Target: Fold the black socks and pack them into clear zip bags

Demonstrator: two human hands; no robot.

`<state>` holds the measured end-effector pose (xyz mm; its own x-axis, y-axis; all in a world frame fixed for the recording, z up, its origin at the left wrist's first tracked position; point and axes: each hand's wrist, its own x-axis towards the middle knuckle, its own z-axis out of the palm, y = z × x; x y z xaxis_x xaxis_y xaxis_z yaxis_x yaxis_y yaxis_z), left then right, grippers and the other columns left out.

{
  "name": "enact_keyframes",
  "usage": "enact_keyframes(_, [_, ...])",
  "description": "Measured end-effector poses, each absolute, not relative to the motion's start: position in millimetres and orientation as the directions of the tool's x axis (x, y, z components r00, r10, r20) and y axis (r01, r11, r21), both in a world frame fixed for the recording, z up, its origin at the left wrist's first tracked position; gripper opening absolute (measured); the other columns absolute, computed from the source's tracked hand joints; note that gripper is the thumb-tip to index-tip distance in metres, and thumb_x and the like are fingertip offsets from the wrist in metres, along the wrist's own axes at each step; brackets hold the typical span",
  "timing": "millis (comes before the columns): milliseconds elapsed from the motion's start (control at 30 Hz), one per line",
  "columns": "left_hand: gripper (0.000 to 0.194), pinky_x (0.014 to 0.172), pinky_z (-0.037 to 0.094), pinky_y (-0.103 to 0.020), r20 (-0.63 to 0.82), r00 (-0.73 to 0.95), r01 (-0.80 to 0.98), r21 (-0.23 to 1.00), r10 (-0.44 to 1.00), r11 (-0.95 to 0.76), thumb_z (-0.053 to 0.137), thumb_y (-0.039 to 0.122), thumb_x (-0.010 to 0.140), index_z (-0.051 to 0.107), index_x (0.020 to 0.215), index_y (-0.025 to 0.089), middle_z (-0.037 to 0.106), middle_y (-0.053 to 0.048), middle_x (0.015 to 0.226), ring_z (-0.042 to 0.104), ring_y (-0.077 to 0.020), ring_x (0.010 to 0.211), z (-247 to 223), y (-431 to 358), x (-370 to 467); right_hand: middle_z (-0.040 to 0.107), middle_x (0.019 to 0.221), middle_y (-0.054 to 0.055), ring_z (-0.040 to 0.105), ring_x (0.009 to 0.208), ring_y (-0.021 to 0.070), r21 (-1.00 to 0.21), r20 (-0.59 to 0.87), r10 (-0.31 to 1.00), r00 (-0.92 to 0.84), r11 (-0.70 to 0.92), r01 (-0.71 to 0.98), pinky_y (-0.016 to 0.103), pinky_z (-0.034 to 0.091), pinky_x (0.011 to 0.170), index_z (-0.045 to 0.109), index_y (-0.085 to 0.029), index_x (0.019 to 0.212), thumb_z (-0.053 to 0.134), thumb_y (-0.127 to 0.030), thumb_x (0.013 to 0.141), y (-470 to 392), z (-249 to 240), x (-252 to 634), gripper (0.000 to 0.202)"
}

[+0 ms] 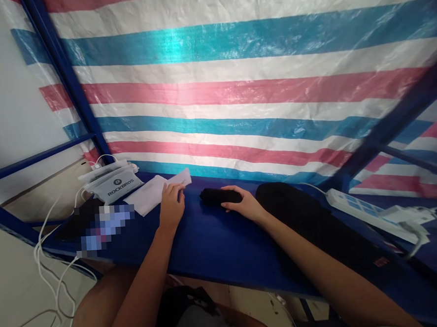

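On the blue tabletop, my left hand (172, 201) is at the white paper-like sheet (144, 196). Its curled fingers are closed on the raised right end, and the hand partly covers the sheet. To the right, my right hand (243, 203) grips a black rolled bundle (216, 196), thumb on the near side and fingers over the far side. The bundle lies lengthwise on the table, and its right end is hidden in my palm. A larger black cloth item (310, 217) lies just right of this hand, partly behind my forearm.
A translucent ROCKBROS pouch (119, 185) stands at the back left, near a blurred-out device (107, 229) and white cables (55, 272). A white power strip (369, 213) with plugs lies at the right. Blue frame posts (65, 79) and a striped plastic sheet (214, 89) border the table.
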<state>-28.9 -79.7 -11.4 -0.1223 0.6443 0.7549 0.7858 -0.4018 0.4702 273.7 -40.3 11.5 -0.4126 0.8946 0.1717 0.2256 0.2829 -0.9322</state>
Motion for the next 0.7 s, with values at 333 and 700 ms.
enact_keyframes(333, [0.029,0.104,0.058,-0.042,0.726,0.027,0.533,0.571,0.688,-0.624,0.055,0.011,0.097,0.078,0.105,0.027,0.067,-0.003,0.101,0.070,-0.0197,0.100,0,-93,-6,0.044,0.170,0.007,0.045,0.156,0.0335,-0.566,0.513,0.587,-0.627,0.780,0.267,0.056,0.039,0.128,0.063,-0.035,0.148,0.083,-0.031,0.089,-47,17,269,0.062])
enact_keyframes(700, [0.047,0.130,0.033,-0.057,0.837,0.185,0.814,0.163,0.515,-0.557,0.062,0.018,0.100,0.059,0.146,0.024,0.068,-0.011,0.140,0.059,-0.0292,0.141,2,-98,15,0.055,0.161,0.008,0.053,0.147,0.0338,-0.138,0.513,0.534,-0.672,0.824,0.550,0.054,0.061,0.109,0.046,-0.033,0.161,0.068,-0.013,0.091,-55,17,266,0.076])
